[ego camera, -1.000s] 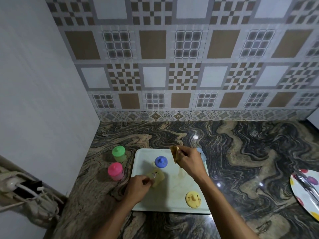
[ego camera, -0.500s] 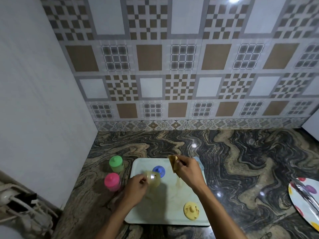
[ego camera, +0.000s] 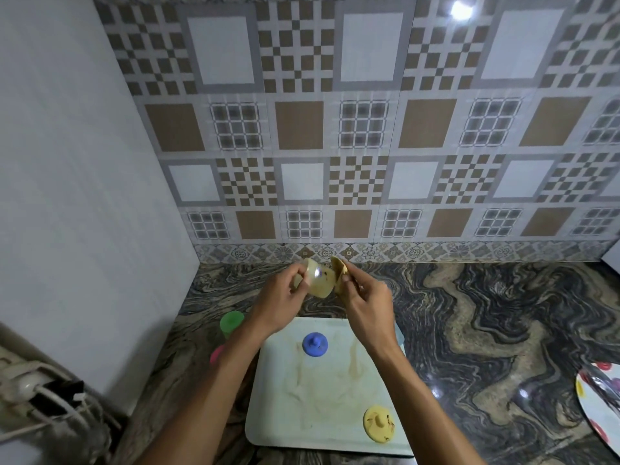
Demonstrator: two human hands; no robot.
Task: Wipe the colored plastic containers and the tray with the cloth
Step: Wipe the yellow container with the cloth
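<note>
Since half a second ago both hands have been moving up and away from the tray (ego camera: 322,404). The left hand (ego camera: 278,307) is now holding the yellow container (ego camera: 317,280) in front of the foot of the wall, no more low over the tray. Its fingers are curling round the tilted container. The right hand (ego camera: 365,307) is pinching the folded cloth (ego camera: 339,271), fingers closed on it, and the cloth is touching the container's right side.

The blue lid (ego camera: 314,344) and the yellow lid (ego camera: 378,423) are lying on the tray as before. The green container (ego camera: 231,322) and the pink one (ego camera: 216,354) are standing on the counter (ego camera: 486,313) just left of the tray — the left forearm is now hiding most of the pink one.

The tray is showing brownish smears. The counter is dark, veined stone, and a spotted plate (ego camera: 597,404) is lying at its right edge. Patterned brown and grey tiles (ego camera: 335,129) are covering the back wall; a plain pale wall is standing at the left, with cables (ego camera: 33,391) below it.
</note>
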